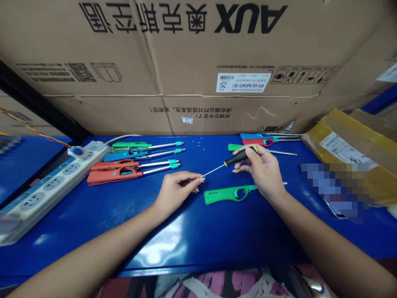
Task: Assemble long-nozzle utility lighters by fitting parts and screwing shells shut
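Observation:
My right hand [263, 165] grips the black and yellow handle of a screwdriver [237, 157], its thin shaft slanting down to the left. At the tip, the fingers of my left hand [180, 190] are pinched together; whatever tiny thing they may hold is hidden. Just below the screwdriver lies a green gas lighter [223, 195] on the blue table [186, 236]. Its rod passes behind my right hand, with the metal end showing beyond. Several tiny pale bits, possibly screws [199, 144], are scattered near the back of the table.
Several orange, blue and green lighters [114, 176] lie at left, beside a white power strip [52, 184]. More lighters, including a red one [257, 142], lie at back right. A taped package [350, 153] stands at right. A large cardboard box [186, 54] walls off the back.

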The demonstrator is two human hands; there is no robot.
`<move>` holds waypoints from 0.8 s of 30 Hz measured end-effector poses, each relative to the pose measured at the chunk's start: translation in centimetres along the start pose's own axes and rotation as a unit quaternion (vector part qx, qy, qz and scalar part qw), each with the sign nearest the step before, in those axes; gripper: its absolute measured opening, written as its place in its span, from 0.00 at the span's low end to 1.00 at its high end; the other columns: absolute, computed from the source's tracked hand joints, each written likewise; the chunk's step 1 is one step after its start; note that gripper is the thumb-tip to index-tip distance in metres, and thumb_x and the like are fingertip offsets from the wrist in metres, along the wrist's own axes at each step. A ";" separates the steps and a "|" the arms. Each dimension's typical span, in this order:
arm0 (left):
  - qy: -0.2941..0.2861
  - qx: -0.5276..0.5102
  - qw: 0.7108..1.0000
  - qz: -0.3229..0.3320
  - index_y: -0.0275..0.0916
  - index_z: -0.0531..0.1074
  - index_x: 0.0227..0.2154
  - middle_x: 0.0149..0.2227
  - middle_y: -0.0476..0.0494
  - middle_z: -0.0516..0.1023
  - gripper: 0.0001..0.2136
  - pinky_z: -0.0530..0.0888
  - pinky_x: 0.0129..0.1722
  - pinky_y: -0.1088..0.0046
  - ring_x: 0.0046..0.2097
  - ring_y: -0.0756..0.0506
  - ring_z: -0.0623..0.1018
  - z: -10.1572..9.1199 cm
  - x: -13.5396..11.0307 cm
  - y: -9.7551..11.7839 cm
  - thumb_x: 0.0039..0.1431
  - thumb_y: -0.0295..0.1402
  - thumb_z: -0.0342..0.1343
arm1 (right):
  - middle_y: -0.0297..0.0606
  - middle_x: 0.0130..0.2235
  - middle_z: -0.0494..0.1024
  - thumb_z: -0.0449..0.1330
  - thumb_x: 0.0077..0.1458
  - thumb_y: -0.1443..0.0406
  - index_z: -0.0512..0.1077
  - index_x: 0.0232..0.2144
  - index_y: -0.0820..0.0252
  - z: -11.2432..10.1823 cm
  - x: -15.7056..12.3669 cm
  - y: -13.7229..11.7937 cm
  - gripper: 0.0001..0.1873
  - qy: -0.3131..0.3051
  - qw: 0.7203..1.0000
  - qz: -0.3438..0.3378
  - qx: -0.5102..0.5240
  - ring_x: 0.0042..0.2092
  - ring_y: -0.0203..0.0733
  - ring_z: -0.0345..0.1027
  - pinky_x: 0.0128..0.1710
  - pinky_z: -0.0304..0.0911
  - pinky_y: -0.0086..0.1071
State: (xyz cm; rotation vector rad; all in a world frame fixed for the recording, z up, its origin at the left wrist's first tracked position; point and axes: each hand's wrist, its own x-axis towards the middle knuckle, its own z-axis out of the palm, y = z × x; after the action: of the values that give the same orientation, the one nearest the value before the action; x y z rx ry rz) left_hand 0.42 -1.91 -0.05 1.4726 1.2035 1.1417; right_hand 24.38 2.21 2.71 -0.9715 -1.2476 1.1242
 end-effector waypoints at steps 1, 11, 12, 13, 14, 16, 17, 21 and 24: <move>-0.001 -0.001 1.000 0.000 0.36 0.84 0.34 0.29 0.44 0.84 0.10 0.80 0.28 0.76 0.25 0.50 0.80 0.0 0.0 0.1 0.54 0.38 0.68 | 0.37 0.38 0.79 0.62 0.61 0.52 0.72 0.35 0.59 0.0 -0.1 -0.1 0.15 -0.004 1.000 0.000 0.000 0.28 0.34 0.74 0.28 0.78 0.32; -0.007 -0.023 1.000 -0.013 0.37 0.85 0.35 0.26 0.46 0.84 0.09 0.79 0.27 0.80 0.23 0.51 0.80 0.0 0.0 0.1 0.54 0.35 0.69 | 0.34 0.35 0.77 0.62 0.61 0.53 0.70 0.37 0.59 0.2 -0.3 -0.2 0.15 -0.019 1.000 -0.019 0.008 0.28 0.35 0.76 0.29 0.79 0.33; -0.009 -0.023 1.000 -0.014 0.37 0.85 0.35 0.26 0.46 0.84 0.08 0.79 0.27 0.81 0.23 0.51 0.79 -0.1 0.0 0.0 0.54 0.35 0.68 | 0.35 0.36 0.78 0.62 0.61 0.54 0.70 0.38 0.58 0.2 -0.4 -0.3 0.14 -0.024 0.999 -0.023 0.007 0.28 0.35 0.76 0.29 0.79 0.33; -0.010 -0.021 1.000 -0.014 0.37 0.85 0.35 0.26 0.46 0.84 0.08 0.78 0.27 0.81 0.23 0.52 0.79 -0.1 0.0 -0.1 0.54 0.35 0.68 | 0.35 0.37 0.78 0.62 0.62 0.54 0.71 0.38 0.58 0.2 -0.5 -0.5 0.14 -0.031 0.999 -0.028 0.004 0.29 0.36 0.77 0.30 0.79 0.33; -0.010 -0.018 1.000 -0.014 0.37 0.85 0.34 0.26 0.46 0.84 0.08 0.78 0.27 0.82 0.23 0.52 0.79 -0.1 0.0 -0.2 0.54 0.35 0.68 | 0.36 0.38 0.79 0.62 0.62 0.54 0.71 0.39 0.58 0.2 -0.6 -0.7 0.13 -0.039 0.999 -0.031 0.003 0.29 0.36 0.77 0.31 0.79 0.34; -0.009 -0.010 1.000 -0.013 0.37 0.85 0.34 0.25 0.46 0.84 0.07 0.78 0.27 0.82 0.23 0.52 0.80 -0.1 0.0 -0.3 0.54 0.35 0.68 | 0.37 0.39 0.80 0.62 0.62 0.55 0.71 0.42 0.57 0.1 -0.8 -0.9 0.13 -0.062 0.997 -0.037 0.005 0.32 0.38 0.78 0.33 0.79 0.35; -0.008 -0.007 1.000 -0.012 0.37 0.85 0.34 0.25 0.46 0.83 0.07 0.78 0.26 0.81 0.23 0.51 0.80 -0.2 0.0 -0.4 0.54 0.35 0.68 | 0.39 0.41 0.81 0.61 0.62 0.55 0.71 0.45 0.57 0.1 -0.8 -0.9 0.14 -0.074 0.996 -0.041 0.007 0.33 0.39 0.79 0.33 0.79 0.36; -0.003 0.008 1.000 -0.005 0.37 0.85 0.34 0.25 0.46 0.83 0.08 0.78 0.26 0.79 0.23 0.50 0.80 -0.2 0.0 -0.5 0.55 0.35 0.68 | 0.43 0.45 0.82 0.60 0.64 0.56 0.70 0.52 0.58 -0.1 -1.1 -0.8 0.19 -0.104 0.993 -0.051 0.013 0.35 0.40 0.79 0.35 0.79 0.37; -0.002 0.020 1.000 0.009 0.36 0.84 0.34 0.25 0.45 0.83 0.08 0.79 0.27 0.78 0.23 0.50 0.80 -0.2 0.0 -0.5 0.55 0.35 0.68 | 0.42 0.42 0.82 0.61 0.63 0.58 0.73 0.47 0.60 0.2 -1.2 -0.7 0.14 -0.093 0.994 -0.059 0.010 0.32 0.38 0.79 0.33 0.79 0.35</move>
State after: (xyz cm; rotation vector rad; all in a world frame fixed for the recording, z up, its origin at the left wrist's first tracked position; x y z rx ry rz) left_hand 0.10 -1.81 -0.52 1.5180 1.2199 1.1307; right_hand 24.29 0.86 3.19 -0.7804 -1.4215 1.1522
